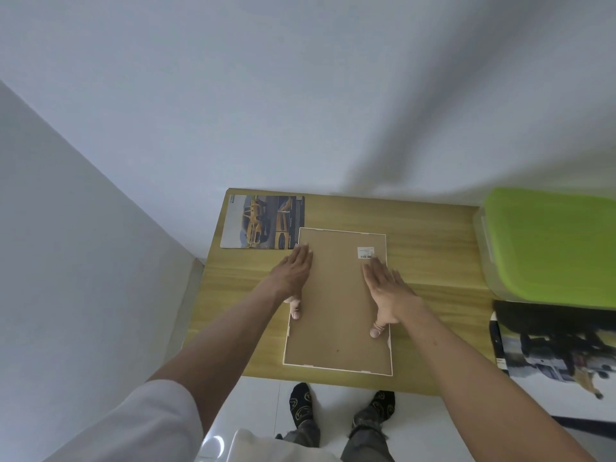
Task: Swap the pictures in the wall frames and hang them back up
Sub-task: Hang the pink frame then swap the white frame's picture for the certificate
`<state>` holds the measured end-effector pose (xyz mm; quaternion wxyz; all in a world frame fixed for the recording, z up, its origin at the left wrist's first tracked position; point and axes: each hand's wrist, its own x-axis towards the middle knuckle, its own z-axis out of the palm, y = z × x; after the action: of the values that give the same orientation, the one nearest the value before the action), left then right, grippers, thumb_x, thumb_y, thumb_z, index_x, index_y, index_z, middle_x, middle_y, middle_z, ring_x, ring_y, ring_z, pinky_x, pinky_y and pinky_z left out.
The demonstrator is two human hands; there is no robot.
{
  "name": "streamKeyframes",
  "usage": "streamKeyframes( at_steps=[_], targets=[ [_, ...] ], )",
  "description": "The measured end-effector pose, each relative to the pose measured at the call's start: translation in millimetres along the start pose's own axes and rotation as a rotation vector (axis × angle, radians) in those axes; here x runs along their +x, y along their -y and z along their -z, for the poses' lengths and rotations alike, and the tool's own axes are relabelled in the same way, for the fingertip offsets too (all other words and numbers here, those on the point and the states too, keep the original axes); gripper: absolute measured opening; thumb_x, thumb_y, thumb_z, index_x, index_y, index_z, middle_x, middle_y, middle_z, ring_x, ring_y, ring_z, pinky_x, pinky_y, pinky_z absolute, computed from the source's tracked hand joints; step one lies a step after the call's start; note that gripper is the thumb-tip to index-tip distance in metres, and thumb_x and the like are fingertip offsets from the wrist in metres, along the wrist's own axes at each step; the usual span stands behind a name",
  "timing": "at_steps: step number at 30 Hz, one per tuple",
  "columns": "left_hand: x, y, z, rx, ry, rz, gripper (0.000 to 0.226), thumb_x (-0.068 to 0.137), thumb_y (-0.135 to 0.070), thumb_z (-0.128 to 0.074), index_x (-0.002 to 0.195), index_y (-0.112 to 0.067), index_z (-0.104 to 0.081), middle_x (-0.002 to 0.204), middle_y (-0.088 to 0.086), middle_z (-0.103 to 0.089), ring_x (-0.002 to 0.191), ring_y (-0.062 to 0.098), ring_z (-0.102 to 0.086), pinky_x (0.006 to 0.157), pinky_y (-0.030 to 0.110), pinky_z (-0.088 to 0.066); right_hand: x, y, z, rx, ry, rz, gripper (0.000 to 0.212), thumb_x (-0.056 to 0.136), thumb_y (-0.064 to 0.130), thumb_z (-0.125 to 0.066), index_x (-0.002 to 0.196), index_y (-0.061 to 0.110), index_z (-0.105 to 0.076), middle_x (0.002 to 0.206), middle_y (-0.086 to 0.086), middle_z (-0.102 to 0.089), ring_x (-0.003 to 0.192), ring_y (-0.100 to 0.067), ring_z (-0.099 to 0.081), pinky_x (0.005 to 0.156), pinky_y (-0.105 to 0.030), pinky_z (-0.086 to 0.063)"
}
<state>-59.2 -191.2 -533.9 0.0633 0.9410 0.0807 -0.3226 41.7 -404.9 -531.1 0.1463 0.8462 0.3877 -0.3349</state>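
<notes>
Right now I see the frame (336, 301) lying face down in the middle of the wooden table (433, 248), its brown backing board up and its thin white border showing all round. My left hand (293, 275) lies flat on the frame's left edge at about 9 o'clock from the board's centre, fingers straight and close together, pointing toward 12 o'clock; its thumb reaches back toward 6 o'clock along that edge. My right hand (390, 295) lies flat on the right side at about 3 o'clock, fingers straight and slightly spread, tips just below the white barcode label (365, 252), thumb pressed on the board toward 6 o'clock. Neither hand curls round anything. At 11 o'clock from the frame lies a picture of yellow cars (263, 221), its corner tucked under the frame's upper-left corner. At 2 o'clock sits a clear bin with a green lid (550, 245). At 4 o'clock another picture (553, 348) overhangs the table's edge.
</notes>
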Motion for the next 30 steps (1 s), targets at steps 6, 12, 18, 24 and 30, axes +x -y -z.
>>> streamKeyframes(
  at_steps=[6,12,18,24,30],
  targets=[
    [4.9,2.9,3.3,0.056,0.015,-0.054,0.154,0.054,-0.040,-0.093,0.148,0.004,0.021,0.157,0.020,0.024,0.148,0.033,0.017,0.123,0.037,-0.003,8.6,-15.3,-6.6,0.086,-0.002,0.078,0.161,0.052,0.054,-0.090,0.150,0.012,0.031,0.155,-0.010,0.040,0.147,-0.024,0.029,0.121,-0.050,0.010],
    [8.5,9.8,-0.4,0.047,0.037,-0.058,0.157,0.054,-0.049,-0.090,0.146,-0.001,0.028,0.154,0.017,0.034,0.143,0.031,0.030,0.122,0.044,0.008,10.6,-13.4,-7.5,0.089,0.002,0.061,0.160,0.051,0.052,-0.091,0.151,0.013,0.029,0.155,-0.008,0.041,0.147,-0.024,0.028,0.121,-0.053,0.007],
    [1.3,8.9,-3.0,0.009,-0.016,-0.022,0.156,0.053,-0.052,-0.089,0.149,-0.006,0.026,0.156,0.012,0.033,0.141,0.032,0.035,0.117,0.047,0.019,3.3,-13.1,-12.2,0.127,-0.065,0.016,0.155,0.053,0.049,-0.091,0.154,0.017,0.023,0.158,-0.006,0.035,0.148,-0.024,0.027,0.121,-0.050,0.006],
    [-21.1,3.8,-21.0,-0.291,-0.080,0.050,0.137,0.064,-0.027,-0.089,0.154,-0.009,0.013,0.161,0.015,0.020,0.147,0.037,0.018,0.122,0.044,-0.001,-19.3,-13.4,-35.8,0.566,-0.130,-0.092,0.128,0.064,0.038,-0.086,0.158,0.024,-0.001,0.160,-0.011,0.008,0.150,-0.028,-0.003,0.119,-0.037,-0.024],
    [-42.3,-14.6,-33.7,-0.891,-0.292,0.156,0.091,0.074,-0.016,-0.080,0.150,-0.007,-0.030,0.143,0.011,-0.044,0.135,0.031,-0.036,0.109,0.036,-0.035,-20.2,7.6,-41.9,1.266,-0.373,-0.421,0.038,0.078,0.022,-0.067,0.112,0.009,-0.055,0.100,-0.004,-0.068,0.092,-0.020,-0.064,0.087,-0.036,-0.052]
  ],
)
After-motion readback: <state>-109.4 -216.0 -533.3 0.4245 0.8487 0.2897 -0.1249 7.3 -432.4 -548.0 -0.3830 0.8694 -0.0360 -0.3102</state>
